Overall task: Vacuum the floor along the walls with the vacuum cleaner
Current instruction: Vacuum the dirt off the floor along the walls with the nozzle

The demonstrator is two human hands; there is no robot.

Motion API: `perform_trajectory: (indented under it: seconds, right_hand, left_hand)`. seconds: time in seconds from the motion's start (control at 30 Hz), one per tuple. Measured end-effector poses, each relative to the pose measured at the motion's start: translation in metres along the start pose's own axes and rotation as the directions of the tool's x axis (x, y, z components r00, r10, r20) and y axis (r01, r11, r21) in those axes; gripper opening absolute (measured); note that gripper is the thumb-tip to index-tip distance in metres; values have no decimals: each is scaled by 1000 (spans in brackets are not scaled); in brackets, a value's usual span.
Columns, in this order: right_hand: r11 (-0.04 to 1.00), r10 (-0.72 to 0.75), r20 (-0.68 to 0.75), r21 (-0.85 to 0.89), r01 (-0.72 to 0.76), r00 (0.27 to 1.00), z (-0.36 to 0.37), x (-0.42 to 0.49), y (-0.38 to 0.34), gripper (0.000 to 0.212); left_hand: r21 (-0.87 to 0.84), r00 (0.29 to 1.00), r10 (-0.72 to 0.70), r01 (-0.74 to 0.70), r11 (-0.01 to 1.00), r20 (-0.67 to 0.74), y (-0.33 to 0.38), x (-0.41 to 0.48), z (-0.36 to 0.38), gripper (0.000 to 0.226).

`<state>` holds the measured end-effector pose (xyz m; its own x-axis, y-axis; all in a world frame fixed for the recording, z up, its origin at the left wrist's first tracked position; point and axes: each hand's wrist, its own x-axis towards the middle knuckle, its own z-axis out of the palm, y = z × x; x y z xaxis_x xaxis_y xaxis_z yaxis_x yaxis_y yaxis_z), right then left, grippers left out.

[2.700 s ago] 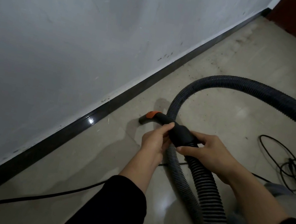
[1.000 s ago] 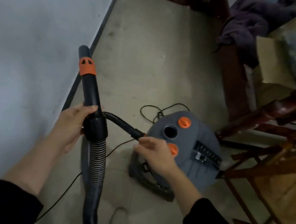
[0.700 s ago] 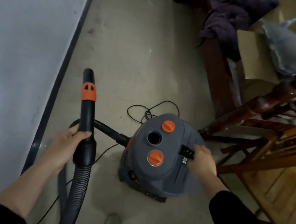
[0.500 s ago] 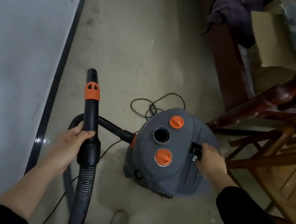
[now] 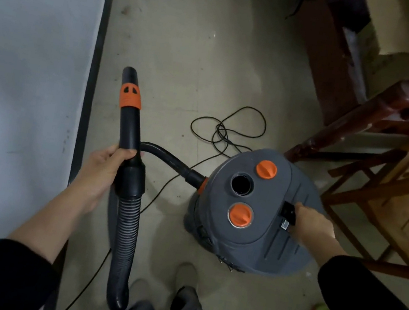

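A grey canister vacuum cleaner (image 5: 250,245) with two orange knobs stands on the floor at the centre right. Its ribbed black hose (image 5: 128,226) loops down and back up to a black nozzle tube (image 5: 128,126) with an orange ring, which points away from me beside the wall. My left hand (image 5: 100,173) grips the tube where it joins the hose. My right hand (image 5: 314,227) rests on the vacuum's lid, with a fingertip on the black switch (image 5: 287,210).
The white wall (image 5: 23,72) with its black baseboard (image 5: 94,70) runs along the left. A black power cord (image 5: 229,129) lies tangled on the beige floor behind the vacuum. Dark wooden furniture legs (image 5: 371,106) and a chair (image 5: 407,187) crowd the right. My feet (image 5: 187,275) are below.
I have turned from the wall's base to the vacuum. My right hand left the hose, moved across the lid and settled at the black switch. My left hand keeps hold of the nozzle tube.
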<state>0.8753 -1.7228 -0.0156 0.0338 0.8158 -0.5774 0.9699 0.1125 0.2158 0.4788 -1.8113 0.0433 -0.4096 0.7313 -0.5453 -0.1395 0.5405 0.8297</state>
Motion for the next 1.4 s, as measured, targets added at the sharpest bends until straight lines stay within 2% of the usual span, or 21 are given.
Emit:
perform_trajectory:
  seconds: [0.47, 0.9, 1.0, 1.1, 1.13, 1.2, 1.27, 1.33, 1.37, 1.4]
  right_hand:
    - [930, 249, 117, 247, -271, 962, 126, -139, 52, 33]
    - [776, 447, 281, 351, -524, 850, 205, -254, 94, 30]
    - [686, 473, 342, 435, -583, 812, 212, -263, 111, 37]
    - [484, 563, 362, 585, -651, 743, 189, -254, 108, 58]
    - [432, 606, 316, 640, -635, 730, 173, -248, 98, 65]
    - [409, 637, 128, 780, -473, 761, 132, -228, 62, 68]
    - [382, 478, -19, 905, -188, 878, 83, -207, 12, 61]
    - [223, 123, -72, 974, 43, 990, 29, -188, -45, 59]
    - [143, -67, -83, 985, 92, 994, 3, -180, -73, 62]
    - [110, -221, -96, 986, 122, 971, -20, -172, -98, 67]
  left_hand:
    - [69, 981, 112, -124, 990, 159, -4, -30, 15, 17]
    - [75, 936, 131, -164, 984, 328, -39, -91, 92, 17]
    - [58, 932, 121, -149, 987, 341, -39, -94, 106, 17]
    - [-11, 933, 137, -141, 990, 332, -25, -92, 113, 19]
    - [-38, 936, 143, -138, 990, 321, -20, -90, 113, 18]
    - [-106, 943, 154, -128, 986, 296, -9, -85, 109, 16]
    - [-149, 947, 165, -128, 981, 275, 3, -78, 102, 15]
    - [-181, 942, 196, -150, 972, 271, 15, -72, 93, 15]
    - [-205, 939, 218, -165, 965, 266, 21, -69, 88, 15]
    - [-227, 938, 236, -180, 957, 254, 27, -65, 83, 15]
